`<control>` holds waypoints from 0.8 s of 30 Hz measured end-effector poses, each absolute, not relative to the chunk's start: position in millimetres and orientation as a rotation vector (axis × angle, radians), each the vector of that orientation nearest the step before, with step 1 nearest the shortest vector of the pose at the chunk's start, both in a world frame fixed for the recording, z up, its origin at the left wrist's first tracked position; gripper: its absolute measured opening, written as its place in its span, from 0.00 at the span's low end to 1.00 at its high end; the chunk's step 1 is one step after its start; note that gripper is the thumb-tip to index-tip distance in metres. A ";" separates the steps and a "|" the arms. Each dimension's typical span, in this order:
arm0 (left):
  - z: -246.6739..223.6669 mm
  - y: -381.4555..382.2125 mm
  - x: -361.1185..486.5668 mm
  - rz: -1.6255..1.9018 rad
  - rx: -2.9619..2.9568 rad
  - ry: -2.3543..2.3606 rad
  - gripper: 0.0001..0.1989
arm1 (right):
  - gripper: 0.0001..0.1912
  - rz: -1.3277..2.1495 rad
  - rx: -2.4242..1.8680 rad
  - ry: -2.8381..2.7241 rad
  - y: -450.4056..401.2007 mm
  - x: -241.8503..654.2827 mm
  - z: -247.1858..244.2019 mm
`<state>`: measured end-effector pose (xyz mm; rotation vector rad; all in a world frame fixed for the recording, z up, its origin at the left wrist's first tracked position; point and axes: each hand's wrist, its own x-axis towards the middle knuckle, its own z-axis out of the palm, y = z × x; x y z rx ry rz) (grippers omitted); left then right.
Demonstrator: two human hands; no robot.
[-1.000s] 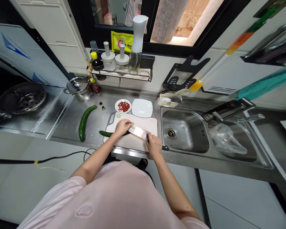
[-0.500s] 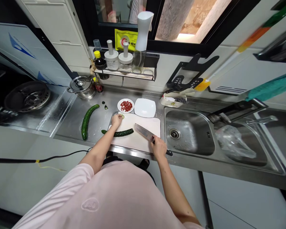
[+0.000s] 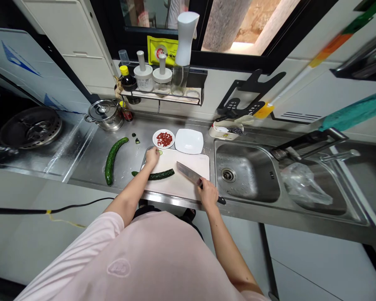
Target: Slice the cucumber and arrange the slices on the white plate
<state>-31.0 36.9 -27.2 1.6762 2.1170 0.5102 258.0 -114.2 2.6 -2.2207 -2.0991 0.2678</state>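
My right hand [image 3: 208, 194] is wrapped round the black handle of a kitchen knife [image 3: 188, 172]. Its broad blade rests low over the white cutting board [image 3: 188, 188], tip pointing up and left. At the board's upper left corner, my left hand [image 3: 152, 157] has its fingers pinched together at a thin cucumber slice [image 3: 160, 152]; how firmly they grip it is hard to see. Below that hand lies a dark green cucumber [image 3: 162, 174] with its right end cut, partly hidden by my left forearm. A whole cucumber [image 3: 112, 163] lies on the steel counter to the left.
Behind the board stand a plate of chopped red chilli [image 3: 164, 139] and a white square plate [image 3: 189, 141]. Small cucumber ends [image 3: 137, 141] lie left of them. A lidded pot [image 3: 105, 115] is at the back left. The sink [image 3: 247, 171] adjoins the board's right side.
The view has shifted slightly. Both hands, the knife and the cucumbers keep nearly the same places; the left fingers stay at the slice.
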 end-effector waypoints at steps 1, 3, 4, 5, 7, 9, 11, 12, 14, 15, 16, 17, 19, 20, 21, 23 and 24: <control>-27.4 36.7 -31.2 0.515 1.682 2.113 0.11 | 0.16 0.274 -2.226 -2.097 -113.8 257.6 3.4; -27.4 36.4 -31.4 0.510 1.695 2.109 0.10 | 0.16 0.287 -2.236 -2.094 -113.3 256.9 4.3; -27.3 36.4 -31.5 0.505 1.704 2.109 0.10 | 0.17 0.292 -2.239 -2.093 -113.2 256.6 4.5; -27.1 36.4 -31.5 0.501 1.712 2.107 0.09 | 0.17 0.295 -2.241 -2.091 -113.4 256.5 4.5; -26.7 36.6 -31.6 0.504 1.725 2.101 0.09 | 0.17 0.295 -2.240 -2.087 -114.2 256.4 4.1; -26.6 36.8 -31.8 0.520 1.726 2.094 0.09 | 0.16 0.294 -2.238 -2.080 -115.4 256.6 3.6; -26.7 36.9 -32.1 0.537 1.723 2.089 0.09 | 0.16 0.293 -2.230 -2.077 -116.7 256.9 3.2; -26.9 37.0 -32.3 0.540 1.720 2.088 0.09 | 0.16 0.293 -2.225 -2.076 -117.3 257.2 3.1; -27.6 37.3 -32.7 0.535 1.715 2.091 0.09 | 0.16 0.292 -2.220 -2.074 -118.0 257.7 3.0; -28.1 37.5 -32.8 0.532 1.714 2.094 0.09 | 0.16 0.291 -2.218 -2.073 -118.2 258.0 2.8; -28.5 37.8 -32.9 0.528 1.714 2.097 0.09 | 0.15 0.290 -2.217 -2.072 -118.3 258.2 2.7; -29.0 38.1 -32.9 0.528 1.716 2.100 0.09 | 0.15 0.290 -2.214 -2.073 -118.4 258.4 2.5; -29.7 38.8 -32.8 0.532 1.715 2.108 0.09 | 0.16 0.292 -2.209 -2.075 -118.4 258.5 2.3; -30.0 39.1 -32.7 0.533 1.709 2.112 0.09 | 0.16 0.294 -2.208 -2.077 -118.5 258.4 2.3; -30.1 39.3 -32.7 0.534 1.701 2.116 0.08 | 0.16 0.294 -2.209 -2.079 -118.6 258.3 2.4; -29.9 39.0 -33.0 0.531 1.674 2.118 0.09 | 0.16 0.290 -2.214 -2.078 -119.2 257.9 2.8; -29.8 38.3 -33.3 0.530 1.656 2.121 0.09 | 0.15 0.288 -2.217 -2.077 -119.6 257.7 2.9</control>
